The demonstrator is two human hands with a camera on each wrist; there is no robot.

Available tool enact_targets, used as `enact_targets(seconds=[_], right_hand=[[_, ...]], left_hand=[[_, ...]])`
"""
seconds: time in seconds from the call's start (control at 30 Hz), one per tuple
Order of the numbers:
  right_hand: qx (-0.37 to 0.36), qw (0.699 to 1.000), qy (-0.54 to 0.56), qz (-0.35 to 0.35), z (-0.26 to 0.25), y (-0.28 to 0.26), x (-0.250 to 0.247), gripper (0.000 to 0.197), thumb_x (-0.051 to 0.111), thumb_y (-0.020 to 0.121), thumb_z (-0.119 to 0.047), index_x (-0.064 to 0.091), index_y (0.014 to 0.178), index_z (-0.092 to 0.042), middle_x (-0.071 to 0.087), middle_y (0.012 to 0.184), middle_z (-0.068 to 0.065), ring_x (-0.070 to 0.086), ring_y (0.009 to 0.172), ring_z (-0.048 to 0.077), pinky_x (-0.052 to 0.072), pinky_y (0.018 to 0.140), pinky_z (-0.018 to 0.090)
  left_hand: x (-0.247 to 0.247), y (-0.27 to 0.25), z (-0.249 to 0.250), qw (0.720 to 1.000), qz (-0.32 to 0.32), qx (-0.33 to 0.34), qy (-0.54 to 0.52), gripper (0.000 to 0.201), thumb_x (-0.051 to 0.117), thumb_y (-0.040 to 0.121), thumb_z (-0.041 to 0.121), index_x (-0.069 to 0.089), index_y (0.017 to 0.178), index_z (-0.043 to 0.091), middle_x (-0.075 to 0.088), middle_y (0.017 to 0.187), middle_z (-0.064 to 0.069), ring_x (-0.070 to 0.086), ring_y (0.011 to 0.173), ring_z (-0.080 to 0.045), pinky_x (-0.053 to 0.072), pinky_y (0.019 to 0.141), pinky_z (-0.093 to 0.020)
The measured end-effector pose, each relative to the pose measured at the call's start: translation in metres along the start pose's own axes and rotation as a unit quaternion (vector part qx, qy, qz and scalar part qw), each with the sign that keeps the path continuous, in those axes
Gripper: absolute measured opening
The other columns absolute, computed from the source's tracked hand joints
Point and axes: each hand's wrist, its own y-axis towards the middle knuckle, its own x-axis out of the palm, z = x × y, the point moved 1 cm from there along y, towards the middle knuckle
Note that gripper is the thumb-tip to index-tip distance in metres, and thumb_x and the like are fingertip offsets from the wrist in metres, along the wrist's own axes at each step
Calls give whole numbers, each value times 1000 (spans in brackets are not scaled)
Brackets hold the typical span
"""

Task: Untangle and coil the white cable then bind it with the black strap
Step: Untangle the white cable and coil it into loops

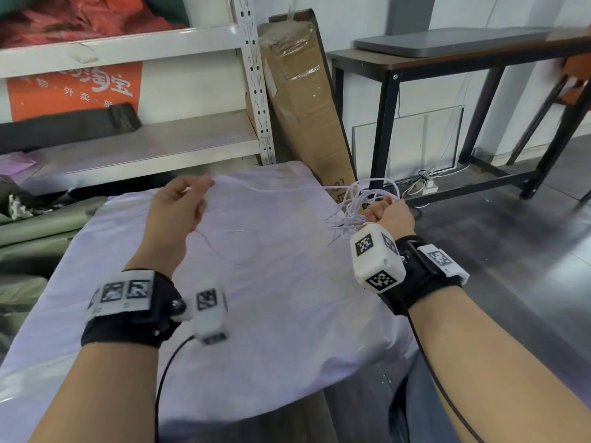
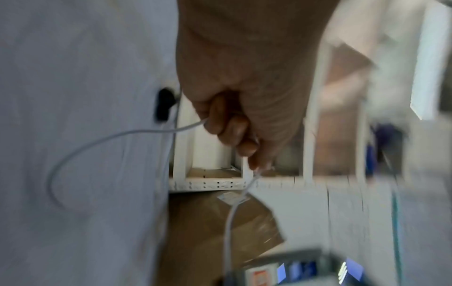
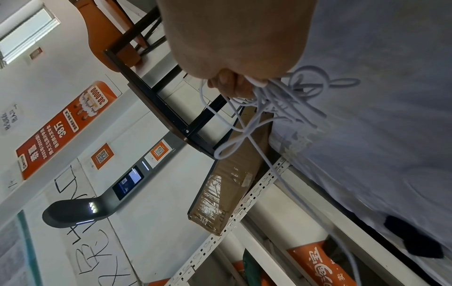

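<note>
White cable point(image 1: 361, 199) bunched in right hand point(image 1: 388, 212), left hand point(image 1: 179, 203) pinching.

White cable point(image 1: 361, 199) – smooth plastic; table cover point(image 1: 287, 298) – matt cloth; box point(image 1: 303, 100) – brown cardboard, glossy tape.

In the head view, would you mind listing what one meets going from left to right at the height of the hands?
Metal shelf → left hand pinching the white cable → cable stretched over the white cloth → tangled bundle gripped in the right hand → black table frame.
</note>
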Motion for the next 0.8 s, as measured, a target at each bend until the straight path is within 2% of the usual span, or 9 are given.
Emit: enact_targets(seconds=[0.03, 0.1, 0.27, 0.37, 0.47, 0.57, 0.63, 0.7, 0.8], right_hand=[[2, 1000, 1, -2, 0, -1, -1, 40, 28, 96, -7, 23, 58, -15, 22, 26, -3, 18, 20, 12, 14, 29, 9], [4, 1000, 8, -5, 0, -4, -1, 39, 28, 96, -6, 23, 58, -16, 22, 26, -3, 18, 20, 12, 14, 29, 9], [26, 999, 5, -36, 4, -5, 1, 37, 29, 97, -9, 30, 60, -16, 23, 31, -6, 18, 24, 10, 14, 29, 13], [63, 994, -17, -83, 9, -9, 5, 40, 30, 101, -23, 37, 63, -16, 26, 33, -7, 20, 25, 8, 16, 28, 15], [89, 985, -59, -135, 19, -16, 10, 43, 32, 101, -38, 41, 64, -17, 27, 34, -8, 21, 25, 6, 15, 28, 14], [98, 972, -126, -174, 27, -24, 15, 44, 35, 99, -45, 45, 66, -18, 30, 38, -9, 21, 27, 6, 15, 29, 15], [96, 959, -176, -202, 31, -30, 19, 44, 34, 100, -46, 46, 68, -17, 30, 39, -9, 21, 28, 5, 15, 30, 16], [98, 943, -220, -230, 35, -36, 22, 44, 33, 100, -45, 45, 70, -16, 29, 39, -9, 21, 29, 5, 15, 30, 17], [112, 918, -269, -270, 39, -44, 23, 44, 31, 101, -45, 45, 71, -16, 27, 41, -9, 20, 30, 5, 15, 31, 18]], left_hand=[[0, -2, 1, 987, 17, 66, 144, 22, 58, 91, 37, 66, 81, 20, 55, 56, 4, 47, 49, -12, 38, 50, -23], [0, -6, 2, 919, 45, 162, 357, 27, 55, 90, 46, 69, 78, 25, 68, 69, 4, 60, 66, -14, 47, 61, -29], [-4, 0, -2, 829, 58, 232, 505, 34, 48, 93, 47, 63, 76, 21, 61, 74, 5, 54, 75, -20, 37, 57, -29], [-7, 12, -22, 811, -6, 195, 551, 32, 39, 99, 33, 65, 94, 16, 67, 92, -3, 51, 94, -30, 39, 71, -36], [-3, 15, -37, 814, -69, 94, 569, 32, 33, 101, 24, 60, 118, 24, 61, 120, -3, 40, 121, -28, 30, 95, -42], [10, 10, -25, 851, -59, 127, 507, 31, 40, 99, 17, 58, 124, 21, 58, 128, -4, 41, 124, -28, 32, 101, -40], [22, 3, -9, 895, -63, 143, 417, 29, 45, 98, 21, 59, 123, 20, 59, 120, 1, 50, 111, -21, 38, 97, -33], [36, -6, 2, 934, -99, 96, 330, 29, 48, 97, 32, 58, 124, 25, 57, 113, 9, 53, 101, -9, 39, 86, -25], [52, -12, 0, 952, -153, 58, 258, 30, 56, 92, 38, 59, 121, 29, 65, 105, 12, 64, 85, -4, 46, 72, -19]])
